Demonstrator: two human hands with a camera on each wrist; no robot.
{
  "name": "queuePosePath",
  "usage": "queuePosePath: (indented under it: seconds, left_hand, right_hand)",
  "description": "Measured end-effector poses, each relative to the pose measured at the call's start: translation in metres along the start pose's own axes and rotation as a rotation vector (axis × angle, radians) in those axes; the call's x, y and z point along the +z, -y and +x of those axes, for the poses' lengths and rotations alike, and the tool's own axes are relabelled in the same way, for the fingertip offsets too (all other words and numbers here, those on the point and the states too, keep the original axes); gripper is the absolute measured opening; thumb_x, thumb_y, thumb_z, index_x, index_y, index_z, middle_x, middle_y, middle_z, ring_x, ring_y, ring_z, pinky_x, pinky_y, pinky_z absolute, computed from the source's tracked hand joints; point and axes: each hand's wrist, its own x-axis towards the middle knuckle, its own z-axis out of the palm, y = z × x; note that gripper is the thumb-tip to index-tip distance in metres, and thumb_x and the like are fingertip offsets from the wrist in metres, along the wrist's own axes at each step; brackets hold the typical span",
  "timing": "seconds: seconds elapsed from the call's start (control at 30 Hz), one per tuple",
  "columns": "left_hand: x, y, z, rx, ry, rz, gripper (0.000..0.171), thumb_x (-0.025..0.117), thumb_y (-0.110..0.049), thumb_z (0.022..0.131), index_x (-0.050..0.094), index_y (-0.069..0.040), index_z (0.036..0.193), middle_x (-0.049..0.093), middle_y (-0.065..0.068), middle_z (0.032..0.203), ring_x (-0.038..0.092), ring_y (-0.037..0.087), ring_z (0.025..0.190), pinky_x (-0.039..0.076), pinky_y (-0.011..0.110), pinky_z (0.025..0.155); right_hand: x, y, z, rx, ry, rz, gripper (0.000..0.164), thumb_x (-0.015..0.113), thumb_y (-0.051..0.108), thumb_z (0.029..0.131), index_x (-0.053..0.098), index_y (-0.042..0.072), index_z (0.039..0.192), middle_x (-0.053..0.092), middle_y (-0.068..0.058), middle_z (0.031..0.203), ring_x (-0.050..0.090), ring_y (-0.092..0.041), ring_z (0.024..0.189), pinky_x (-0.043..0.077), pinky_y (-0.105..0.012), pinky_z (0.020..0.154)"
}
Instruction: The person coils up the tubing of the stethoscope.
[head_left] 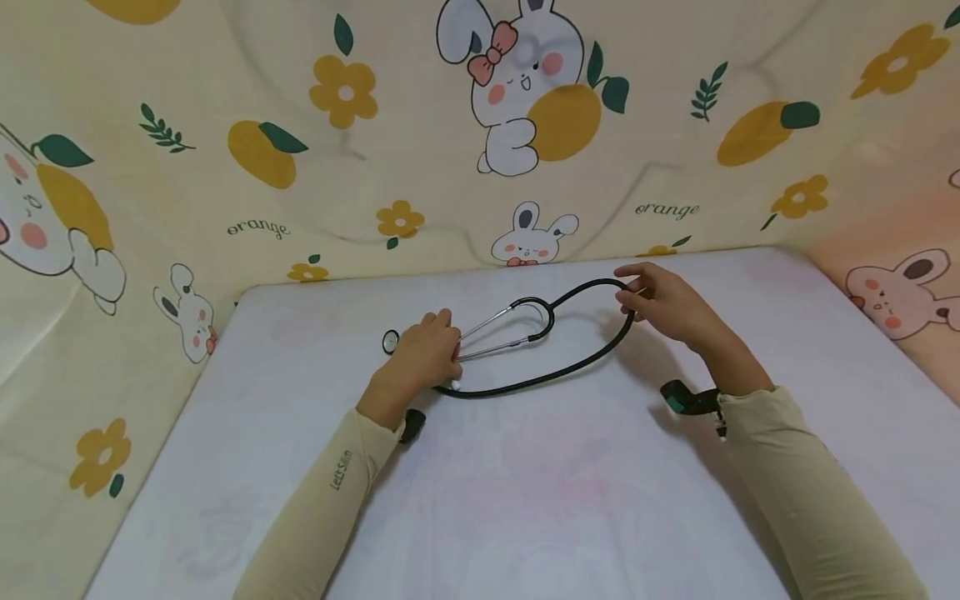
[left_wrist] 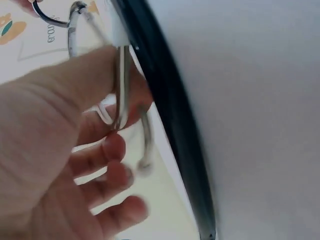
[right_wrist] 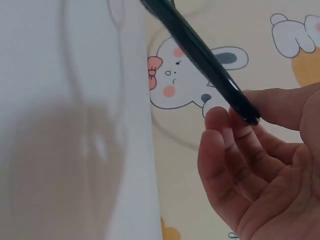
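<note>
A stethoscope with black tubing [head_left: 553,318] is spread between the two hands above the white table. My left hand [head_left: 427,348] pinches its metal ear tubes [head_left: 495,347] near the ear tips, thumb and forefinger meeting around them. In the left wrist view a bent metal tube [left_wrist: 121,87] passes between thumb and forefinger, while the other fingers curl loosely beside it. The round chest piece [head_left: 391,342] shows just left of that hand. At the far right bend, my right hand [head_left: 667,307] pinches the black tubing [right_wrist: 210,65] between thumb and fingertips.
A white-covered table [head_left: 510,500] lies under both hands. Behind and beside it hangs a cream curtain [head_left: 420,158] printed with rabbits, oranges and flowers. Black wrist bands with cameras [head_left: 686,398] sit at the cuffs of the beige sleeves [head_left: 795,467].
</note>
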Motion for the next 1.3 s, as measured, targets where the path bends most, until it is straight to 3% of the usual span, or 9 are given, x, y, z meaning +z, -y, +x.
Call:
queuePosePath:
  seconds: [0.2, 0.47, 0.53, 0.63, 0.73, 0.8, 0.93, 1.03, 1.3]
  left_hand:
    - [-0.006, 0.005, -0.002, 0.036, -0.196, 0.040, 0.006, 0.071, -0.013, 0.086, 0.071, -0.008, 0.084, 0.053, 0.009, 0.105, 0.047, 0.028, 0.099, 0.050, 0.035, 0.074]
    - [-0.022, 0.013, -0.006, 0.065, -0.410, -0.126, 0.013, 0.067, -0.018, 0.096, 0.069, -0.005, 0.095, 0.039, 0.016, 0.138, 0.045, 0.034, 0.111, 0.054, 0.036, 0.080]
    - [-0.026, 0.015, -0.007, 0.065, -0.394, -0.221, 0.014, 0.064, -0.018, 0.098, 0.067, -0.005, 0.098, 0.039, 0.018, 0.139, 0.050, 0.033, 0.108, 0.055, 0.036, 0.078]
    - [-0.030, 0.016, -0.008, 0.053, -0.303, -0.401, 0.014, 0.057, -0.016, 0.101, 0.062, -0.004, 0.104, 0.057, 0.020, 0.122, 0.061, 0.029, 0.095, 0.053, 0.036, 0.077]
    - [-0.030, 0.019, -0.007, 0.032, -0.214, -0.596, 0.016, 0.050, -0.014, 0.104, 0.059, -0.004, 0.112, 0.069, 0.016, 0.101, 0.067, 0.029, 0.088, 0.052, 0.035, 0.076]
    - [-0.029, 0.020, -0.007, 0.041, -0.191, -0.725, 0.019, 0.048, -0.012, 0.105, 0.058, -0.005, 0.120, 0.072, 0.018, 0.101, 0.070, 0.030, 0.089, 0.055, 0.038, 0.077]
    - [-0.029, 0.023, -0.007, 0.075, -0.218, -0.924, 0.035, 0.048, -0.010, 0.105, 0.048, -0.016, 0.139, 0.073, 0.017, 0.100, 0.069, 0.029, 0.078, 0.057, 0.048, 0.076]
    - [-0.029, 0.024, -0.006, 0.092, -0.263, -1.005, 0.043, 0.047, -0.013, 0.105, 0.039, -0.026, 0.145, 0.074, 0.013, 0.098, 0.067, 0.022, 0.071, 0.058, 0.043, 0.073]
    - [-0.026, 0.021, -0.003, 0.051, -0.400, -1.205, 0.030, 0.047, -0.016, 0.105, 0.057, -0.014, 0.134, 0.072, 0.025, 0.102, 0.066, 0.015, 0.067, 0.054, 0.024, 0.066]
  right_hand:
    - [-0.006, -0.001, -0.001, 0.014, -0.071, 0.023, 0.045, 0.053, 0.026, 0.104, 0.044, 0.009, 0.145, 0.058, -0.022, 0.121, 0.065, -0.028, 0.102, 0.048, -0.041, 0.090]
    - [-0.015, -0.010, -0.001, 0.028, -0.166, 0.040, 0.043, 0.051, 0.033, 0.104, 0.050, 0.007, 0.139, 0.059, -0.014, 0.121, 0.058, 0.008, 0.084, 0.047, -0.033, 0.088]
    - [-0.016, -0.011, 0.000, 0.023, -0.179, 0.056, 0.041, 0.051, 0.030, 0.104, 0.050, 0.005, 0.137, 0.058, -0.011, 0.118, 0.059, 0.008, 0.083, 0.048, -0.025, 0.084]
    - [-0.016, -0.011, 0.001, 0.021, -0.187, 0.072, 0.041, 0.052, 0.029, 0.104, 0.050, 0.004, 0.136, 0.058, -0.011, 0.117, 0.060, 0.006, 0.082, 0.048, -0.015, 0.077]
    - [-0.015, -0.011, 0.001, 0.031, -0.177, 0.075, 0.043, 0.051, 0.032, 0.104, 0.049, 0.004, 0.136, 0.057, -0.013, 0.122, 0.060, 0.005, 0.083, 0.047, -0.013, 0.075]
    - [-0.014, -0.011, 0.001, 0.037, -0.173, 0.075, 0.043, 0.051, 0.031, 0.104, 0.048, 0.004, 0.137, 0.056, -0.015, 0.125, 0.059, 0.004, 0.083, 0.047, -0.013, 0.075]
    - [-0.014, -0.012, 0.001, 0.034, -0.179, 0.075, 0.042, 0.050, 0.030, 0.105, 0.048, 0.003, 0.136, 0.055, -0.014, 0.122, 0.059, 0.002, 0.082, 0.048, -0.015, 0.074]
    - [-0.014, -0.013, 0.001, 0.022, -0.187, 0.083, 0.041, 0.051, 0.030, 0.104, 0.048, 0.004, 0.137, 0.056, -0.011, 0.117, 0.061, -0.002, 0.082, 0.049, -0.016, 0.073]
    - [-0.013, -0.016, 0.001, 0.007, -0.203, 0.128, 0.038, 0.049, 0.032, 0.105, 0.045, 0.013, 0.137, 0.055, -0.008, 0.108, 0.060, -0.014, 0.081, 0.053, -0.022, 0.071]
